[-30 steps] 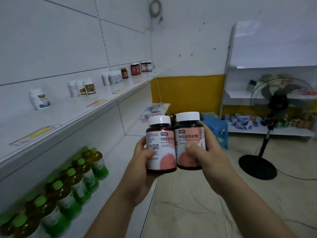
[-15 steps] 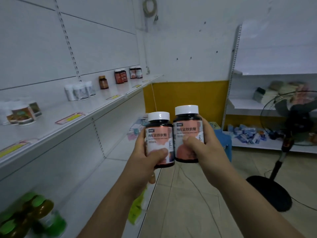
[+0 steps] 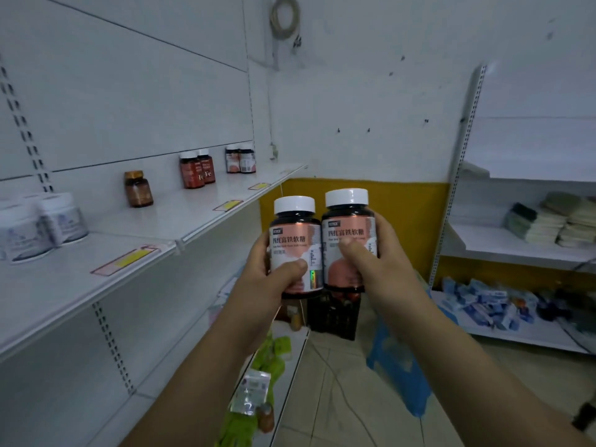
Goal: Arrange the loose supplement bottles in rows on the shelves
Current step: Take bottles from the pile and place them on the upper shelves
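Supplement bottles [image 3: 317, 250]: two dark bottles with white caps and pink labels are held upright in the air, side by side and touching, level with the far end of the upper shelf but off its front edge.
Left bottle [image 3: 295, 240]: gripped by the left hand [image 3: 267, 279], with the thumb pressed across the lower front of the label and the fingers curled round the far side.
Right bottle [image 3: 350, 221]: gripped by the right hand [image 3: 377, 269], with the thumb laid on the middle of the label and the fingers wrapped behind; its cap is seen slightly higher than the other's.
Upper shelf [image 3: 161, 227]: fixed to the left wall, with other stock lined along its back edge.
White jars [image 3: 42, 224]: grouped at the near end, by the back edge.
Amber bottle [image 3: 138, 188]: stood alone further along the back edge.
Red-labelled pair [image 3: 196, 169]: set touching, past the amber bottle.
Dark pair [image 3: 240, 159]: placed near the far end, against the back panel.
Price tags [image 3: 124, 261]: fixed along the front edge.
Lower shelf [image 3: 167, 388]: green packets [image 3: 269, 359] are seen at its front edge, beside the left forearm.
Blue stool [image 3: 400, 372]: seen on the floor under the right forearm.
Side shelving [image 3: 503, 245]: folded cloths [image 3: 558, 221] are stacked on a middle shelf and blue packets [image 3: 477, 301] are scattered on the lowest.
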The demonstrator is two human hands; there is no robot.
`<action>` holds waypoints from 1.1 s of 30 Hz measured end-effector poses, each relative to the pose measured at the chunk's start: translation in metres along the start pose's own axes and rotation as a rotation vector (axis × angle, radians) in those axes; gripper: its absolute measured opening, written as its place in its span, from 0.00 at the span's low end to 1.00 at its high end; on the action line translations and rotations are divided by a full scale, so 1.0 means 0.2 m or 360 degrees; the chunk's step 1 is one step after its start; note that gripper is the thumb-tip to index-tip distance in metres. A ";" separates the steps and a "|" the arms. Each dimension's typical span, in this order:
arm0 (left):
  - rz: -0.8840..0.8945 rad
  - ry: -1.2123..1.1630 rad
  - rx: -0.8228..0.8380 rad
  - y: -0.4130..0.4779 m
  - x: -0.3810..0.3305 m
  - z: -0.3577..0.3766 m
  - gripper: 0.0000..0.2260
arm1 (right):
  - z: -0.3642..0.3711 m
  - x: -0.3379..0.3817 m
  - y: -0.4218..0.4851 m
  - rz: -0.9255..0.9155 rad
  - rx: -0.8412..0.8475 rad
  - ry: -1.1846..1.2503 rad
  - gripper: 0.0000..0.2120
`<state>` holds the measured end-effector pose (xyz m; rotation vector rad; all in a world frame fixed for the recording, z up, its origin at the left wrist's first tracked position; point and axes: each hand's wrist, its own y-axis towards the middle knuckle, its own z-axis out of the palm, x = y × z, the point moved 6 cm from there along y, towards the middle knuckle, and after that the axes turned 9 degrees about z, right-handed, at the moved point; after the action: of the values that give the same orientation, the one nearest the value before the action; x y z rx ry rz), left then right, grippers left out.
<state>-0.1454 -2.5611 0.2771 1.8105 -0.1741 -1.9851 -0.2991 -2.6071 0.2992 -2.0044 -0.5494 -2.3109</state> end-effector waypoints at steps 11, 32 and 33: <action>0.0067 0.0446 -0.0203 1.31 0.29 0.07 0.37 | -0.21 -0.14 1.50 -0.0046 0.0242 -0.0132 0.24; -0.0140 0.1181 -0.0755 2.82 0.79 -0.37 0.35 | 0.34 -0.64 3.60 -0.0017 0.0940 -0.0269 0.26; -0.0166 0.1196 -0.0781 2.88 0.82 -0.39 0.35 | 0.38 -0.66 3.69 -0.0015 0.0978 -0.0296 0.26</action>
<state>0.0611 -3.1257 0.3379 2.0825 0.5917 -1.1300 -0.0173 -3.3027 0.3583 -1.8932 -1.1142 -1.6658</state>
